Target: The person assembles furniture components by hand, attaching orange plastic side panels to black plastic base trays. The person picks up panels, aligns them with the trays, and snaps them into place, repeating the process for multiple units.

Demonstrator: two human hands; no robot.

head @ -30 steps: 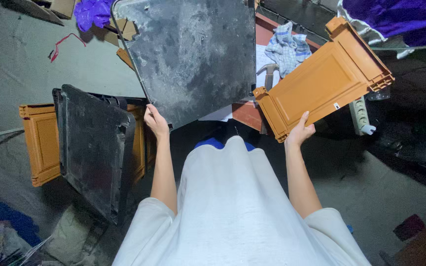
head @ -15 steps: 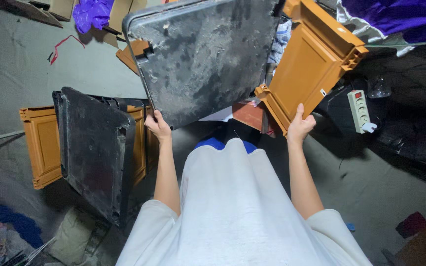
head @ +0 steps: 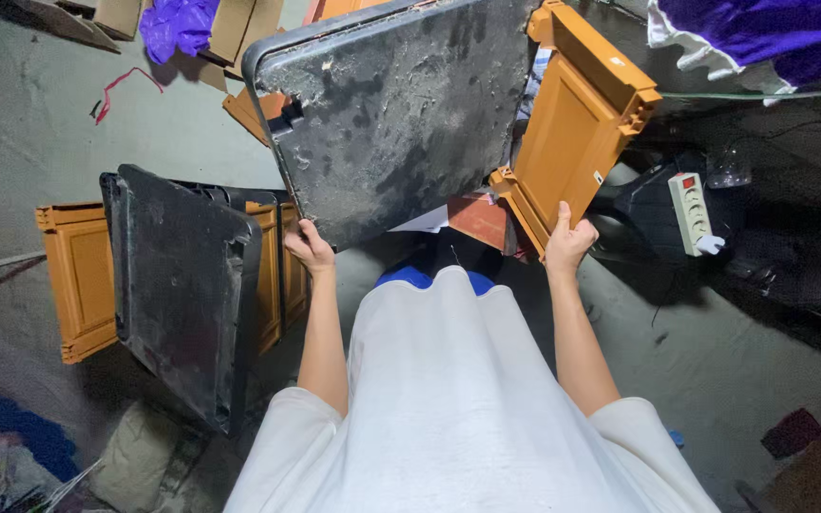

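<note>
Grey-black plastic panel (head: pixel 396 119), scuffed and dusty, is held up off the floor in front of the person, tilted, its lower corner pinched in the left hand (head: pixel 308 245). Hinged or butted to its right edge is an orange plastic panel (head: pixel 577 119) with a recessed face and ribbed rim; the right hand (head: pixel 567 242) closes its grip around that panel's lower edge. Both look like sides of a folding crate. Judging by their moulded ribs they are stiff and fairly light, but broad and awkward, so they would likely twist at the joint if held at one corner only; the thick rims, where the hands already are, seem the surest hold. The dusty faces may be slippery.

Left of the grey-black panel, a second dark panel (head: pixel 182 285) stands on edge on the floor, leaning against more orange panels (head: pixel 78 275) stacked behind it. No assembled container shows, so nothing is held inside anything.

Below the raised panels, near the person's feet, lies a reddish flat piece (head: pixel 477 220). To the right of the orange panel a white power strip (head: pixel 691 211) with a red switch rests on a dark object. Further out, purple cloth (head: pixel 762 33) hangs at the upper right, a purple bag (head: pixel 178 24) and cardboard lie at the upper left, and the concrete floor (head: pixel 30 123) surrounds it all.
</note>
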